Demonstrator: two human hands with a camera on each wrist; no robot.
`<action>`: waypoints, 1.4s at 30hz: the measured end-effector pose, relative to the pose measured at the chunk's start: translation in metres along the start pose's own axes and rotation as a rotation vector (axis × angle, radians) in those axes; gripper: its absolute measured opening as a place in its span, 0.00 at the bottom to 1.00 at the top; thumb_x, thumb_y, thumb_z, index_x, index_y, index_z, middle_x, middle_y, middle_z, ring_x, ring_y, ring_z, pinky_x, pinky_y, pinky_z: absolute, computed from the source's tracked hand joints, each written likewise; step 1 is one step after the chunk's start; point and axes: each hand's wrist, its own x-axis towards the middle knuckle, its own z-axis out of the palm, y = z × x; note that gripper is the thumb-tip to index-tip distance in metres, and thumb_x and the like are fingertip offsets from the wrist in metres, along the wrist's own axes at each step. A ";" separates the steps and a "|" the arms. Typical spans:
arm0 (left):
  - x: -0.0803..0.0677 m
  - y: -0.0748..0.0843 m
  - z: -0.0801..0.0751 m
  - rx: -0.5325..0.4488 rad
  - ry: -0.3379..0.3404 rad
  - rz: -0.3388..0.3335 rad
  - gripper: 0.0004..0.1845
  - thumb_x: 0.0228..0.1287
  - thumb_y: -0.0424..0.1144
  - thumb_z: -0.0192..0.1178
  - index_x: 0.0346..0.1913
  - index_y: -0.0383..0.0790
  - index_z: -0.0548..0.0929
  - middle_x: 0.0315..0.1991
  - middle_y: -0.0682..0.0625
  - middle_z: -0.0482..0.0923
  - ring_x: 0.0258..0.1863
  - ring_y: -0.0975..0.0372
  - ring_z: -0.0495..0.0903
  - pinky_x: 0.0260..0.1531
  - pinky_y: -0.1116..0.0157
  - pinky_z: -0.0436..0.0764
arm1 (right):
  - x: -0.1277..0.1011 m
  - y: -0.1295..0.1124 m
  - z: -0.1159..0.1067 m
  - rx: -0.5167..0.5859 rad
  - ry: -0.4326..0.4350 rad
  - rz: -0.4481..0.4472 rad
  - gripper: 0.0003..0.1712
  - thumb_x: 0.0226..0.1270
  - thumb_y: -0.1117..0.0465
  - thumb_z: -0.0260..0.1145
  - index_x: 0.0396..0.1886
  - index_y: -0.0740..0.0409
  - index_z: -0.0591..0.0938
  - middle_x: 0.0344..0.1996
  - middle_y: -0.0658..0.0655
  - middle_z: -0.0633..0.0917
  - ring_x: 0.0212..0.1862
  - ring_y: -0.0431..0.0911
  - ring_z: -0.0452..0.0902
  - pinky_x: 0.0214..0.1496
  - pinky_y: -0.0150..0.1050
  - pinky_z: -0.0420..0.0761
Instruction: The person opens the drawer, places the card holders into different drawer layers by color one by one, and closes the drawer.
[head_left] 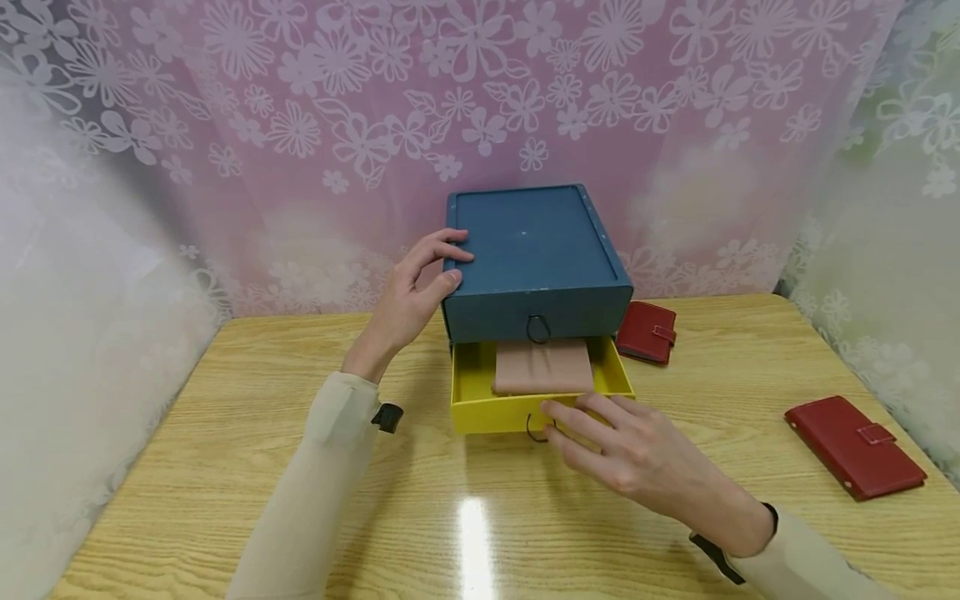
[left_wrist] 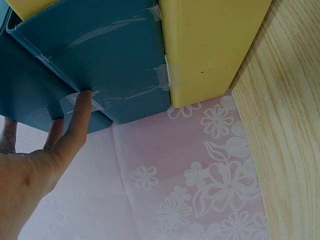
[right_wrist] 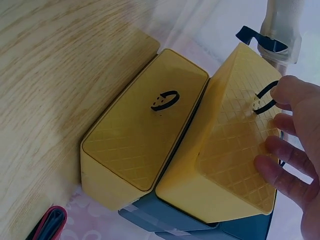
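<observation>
A blue drawer box [head_left: 536, 233] stands on the table, its yellow drawer [head_left: 491, 417] pulled out at the front. Inside that drawer lies a flat pink case or notebook [head_left: 543, 367]. My left hand [head_left: 408, 292] rests on the left edge of the blue top; a fingertip touches the blue side [left_wrist: 120, 65] in the left wrist view. At the drawer front, my right hand [head_left: 630, 450] pinches the black loop handle [right_wrist: 265, 97], while its other fingers lie against the yellow front. The fingertips partly hide the loop.
Another yellow drawer [right_wrist: 145, 125] sits beneath the pulled-out one. A red wallet-like case [head_left: 647, 333] lies by the box's right side, and a second red case [head_left: 855, 446] near the table's right edge. A flowered curtain [head_left: 487, 108] hangs behind.
</observation>
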 end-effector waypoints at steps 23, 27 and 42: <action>0.000 -0.001 0.000 -0.007 0.002 -0.001 0.14 0.76 0.41 0.53 0.57 0.44 0.83 0.73 0.56 0.69 0.75 0.64 0.65 0.76 0.49 0.64 | 0.002 0.005 0.006 0.041 -0.045 0.072 0.31 0.87 0.62 0.34 0.49 0.53 0.87 0.55 0.56 0.87 0.44 0.49 0.81 0.36 0.39 0.87; 0.000 -0.001 0.000 -0.012 0.000 0.000 0.14 0.77 0.41 0.53 0.57 0.44 0.83 0.73 0.55 0.69 0.75 0.63 0.65 0.76 0.49 0.64 | 0.002 0.007 0.008 0.048 -0.051 0.081 0.32 0.87 0.61 0.32 0.49 0.54 0.87 0.57 0.57 0.86 0.44 0.50 0.81 0.37 0.40 0.87; 0.001 -0.003 0.000 -0.009 0.002 0.006 0.14 0.76 0.40 0.53 0.57 0.43 0.83 0.73 0.55 0.69 0.75 0.63 0.65 0.76 0.49 0.64 | 0.003 0.010 0.015 0.074 -0.053 0.132 0.14 0.61 0.66 0.74 0.48 0.56 0.87 0.58 0.58 0.86 0.46 0.52 0.82 0.41 0.43 0.88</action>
